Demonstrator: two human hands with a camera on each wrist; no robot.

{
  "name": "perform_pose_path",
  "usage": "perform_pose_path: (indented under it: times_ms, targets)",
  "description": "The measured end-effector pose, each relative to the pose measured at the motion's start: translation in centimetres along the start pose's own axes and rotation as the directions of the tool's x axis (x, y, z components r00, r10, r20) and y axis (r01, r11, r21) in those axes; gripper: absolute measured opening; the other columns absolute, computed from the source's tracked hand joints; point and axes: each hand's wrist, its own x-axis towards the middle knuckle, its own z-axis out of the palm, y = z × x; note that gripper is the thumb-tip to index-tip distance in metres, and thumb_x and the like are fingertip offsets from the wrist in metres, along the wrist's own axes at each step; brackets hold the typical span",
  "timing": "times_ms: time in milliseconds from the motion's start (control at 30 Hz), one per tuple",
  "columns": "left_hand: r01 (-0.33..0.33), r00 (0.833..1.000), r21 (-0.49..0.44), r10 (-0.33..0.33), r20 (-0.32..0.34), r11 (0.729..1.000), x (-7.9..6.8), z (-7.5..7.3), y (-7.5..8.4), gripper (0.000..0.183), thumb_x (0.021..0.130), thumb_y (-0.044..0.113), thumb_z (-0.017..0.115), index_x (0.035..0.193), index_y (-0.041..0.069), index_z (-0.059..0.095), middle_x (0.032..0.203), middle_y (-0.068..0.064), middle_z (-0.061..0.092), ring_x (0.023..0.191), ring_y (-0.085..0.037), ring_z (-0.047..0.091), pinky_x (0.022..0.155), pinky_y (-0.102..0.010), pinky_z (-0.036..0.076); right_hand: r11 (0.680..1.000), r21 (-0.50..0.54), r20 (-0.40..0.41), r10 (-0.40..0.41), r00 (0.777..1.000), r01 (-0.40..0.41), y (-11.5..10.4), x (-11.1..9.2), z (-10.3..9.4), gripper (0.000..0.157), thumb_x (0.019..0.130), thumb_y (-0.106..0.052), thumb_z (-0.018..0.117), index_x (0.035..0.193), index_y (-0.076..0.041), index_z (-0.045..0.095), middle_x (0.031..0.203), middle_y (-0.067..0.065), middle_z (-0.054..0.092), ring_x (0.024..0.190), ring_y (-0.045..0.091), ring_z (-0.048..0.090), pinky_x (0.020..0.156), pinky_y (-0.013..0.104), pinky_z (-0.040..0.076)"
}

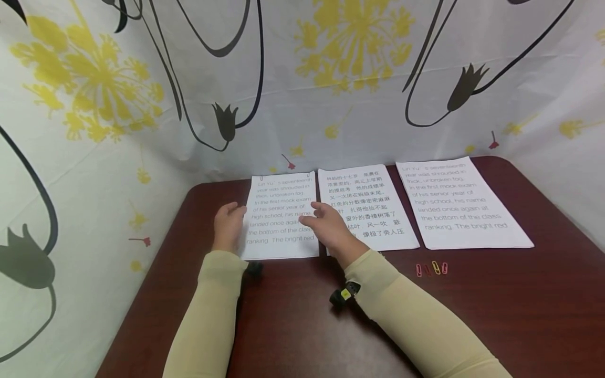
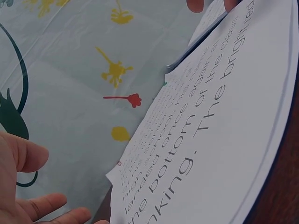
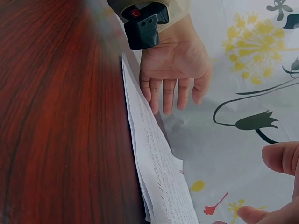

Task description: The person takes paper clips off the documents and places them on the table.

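Note:
A stack of printed English sheets (image 1: 279, 251) lies at the left of the table, with small clips at its two top corners. My left hand (image 1: 229, 228) is at the left edge of this stack; the right wrist view shows its palm and straight fingers. On the other side, my right hand (image 1: 333, 228) hovers by the right edge, thumb and fingers apart, partly covering the middle stack with Chinese text (image 1: 378, 244). Neither hand grips anything. Bent-up layers of the left stack's paper (image 2: 233, 154) show large in the left wrist view.
Another stack of English sheets (image 1: 472, 239) lies at the right. Several coloured paper clips (image 1: 436, 268) lie below it on the dark red wooden table (image 1: 293, 315). A patterned white cloth (image 1: 293, 68) hangs behind the table and along its left side.

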Motion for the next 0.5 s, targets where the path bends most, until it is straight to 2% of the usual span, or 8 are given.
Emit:
perform_pose_path:
  times_ms: [133,367,500]
  targets:
    - [-0.002,1.000,-0.007,0.002,-0.002,1.000,0.06,-0.01,-0.06,0.057,0.107,0.032,0.056,0.160,0.015,0.044,0.163,-0.010,0.045,0.146,-0.028,0.046,0.126,-0.046,0.034,1.000,0.023,0.003,-0.005,1.000,0.005,-0.01,0.11,-0.02,0.069,0.101,-0.032,0.066,0.162,-0.011,0.040,0.166,0.017,0.039,0.154,0.036,0.038,0.125,0.056,0.035]
    - [0.004,1.000,-0.032,-0.004,-0.004,0.999,0.05,-0.04,-0.27,0.056,0.108,0.033,0.055,0.160,0.015,0.043,0.160,-0.011,0.048,0.142,-0.028,0.051,0.123,-0.045,0.039,0.996,0.087,0.008,0.012,1.000,-0.013,-0.14,0.07,-0.09,0.068,0.102,-0.033,0.065,0.162,-0.012,0.040,0.167,0.016,0.038,0.151,0.037,0.041,0.114,0.063,0.046]
    - [0.010,1.000,-0.028,-0.011,-0.007,1.000,-0.06,-0.04,-0.22,0.056,0.108,0.034,0.055,0.160,0.016,0.043,0.160,-0.010,0.048,0.141,-0.027,0.051,0.123,-0.045,0.039,0.993,0.115,0.012,0.021,1.000,-0.022,0.00,0.21,-0.14,0.069,0.102,-0.033,0.065,0.162,-0.012,0.039,0.168,0.015,0.036,0.152,0.037,0.041,0.113,0.064,0.046]
